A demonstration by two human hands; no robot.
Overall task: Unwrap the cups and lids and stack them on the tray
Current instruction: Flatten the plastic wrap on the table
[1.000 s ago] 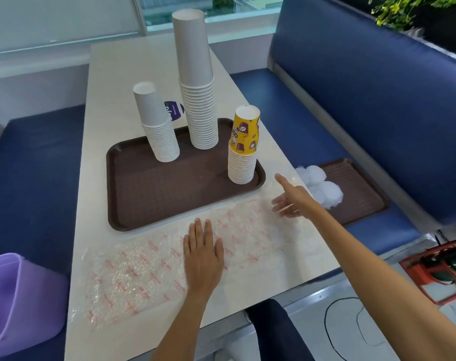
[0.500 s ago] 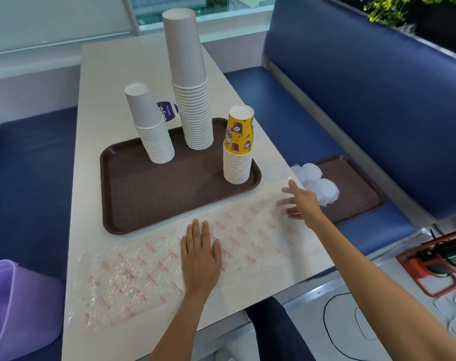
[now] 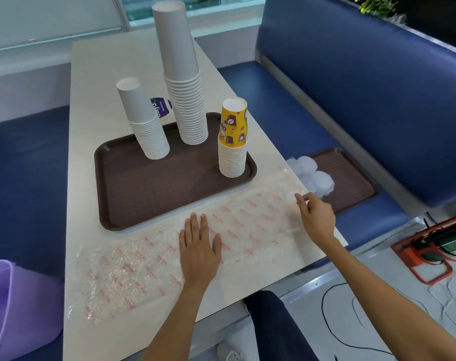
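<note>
A brown tray (image 3: pixel 143 199) on the white table holds three upside-down cup stacks: a tall white stack (image 3: pixel 185 100), a shorter white stack (image 3: pixel 146 126) and a small stack topped by a yellow printed cup (image 3: pixel 233 142). A clear plastic wrapper with red print (image 3: pixel 143 261) lies flat in front of the tray. My left hand (image 3: pixel 199 251) presses flat on its middle. My right hand (image 3: pixel 316 217) pinches the wrapper's right end with curled fingers. Wrapped white lids (image 3: pixel 312 175) lie on a second brown tray (image 3: pixel 352 183) on the bench.
A blue bench runs along the table's right side, another on the left. A purple bin (image 3: pixel 13 308) stands at the lower left. An orange frame (image 3: pixel 430 251) and loose cables lie on the floor at right. A purple sticker (image 3: pixel 160 106) sits behind the tray.
My right hand slid right along the wrapper towards the table edge and its fingers curled onto the wrapper's end. My left hand stayed flat on the wrapper.
</note>
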